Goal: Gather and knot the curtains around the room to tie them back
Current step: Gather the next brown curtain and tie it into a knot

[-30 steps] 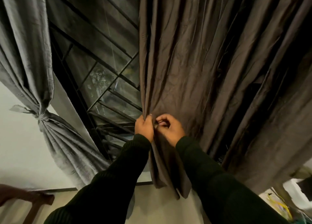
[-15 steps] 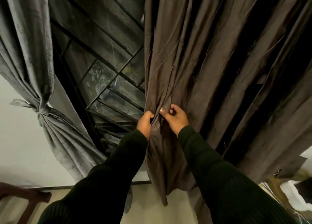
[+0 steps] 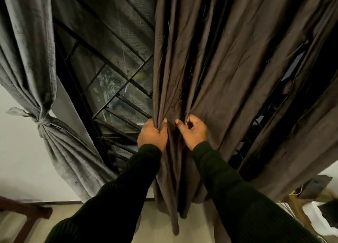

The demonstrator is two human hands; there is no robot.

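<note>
In front of the window (image 3: 113, 85), your two hands meet on the brown curtain (image 3: 228, 74), which hangs down the middle and right of the view. Your left hand (image 3: 152, 135) grips the curtain's left edge, fingers curled round a bunch of gathered folds. Your right hand (image 3: 192, 131) sits just beside it, pinching a fold of the same cloth between thumb and curled fingers. A narrow strip of cloth runs down between the two hands and hangs below them, its lower end loose above the floor (image 3: 146, 224). Both of your arms wear dark ribbed sleeves (image 3: 237, 197).

To the left, well apart from your hands, the grey curtain (image 3: 31, 59) is already gathered and tied: a knot (image 3: 43, 119) cinches it at mid-height, and the cloth fans out again below it against the pale wall (image 3: 16, 151). Between the two curtains the window shows dark bars crossing the glass. A piece of brown wooden furniture (image 3: 27, 211) shows at the bottom left corner. At the bottom right lies blurred clutter, too unclear to name.
</note>
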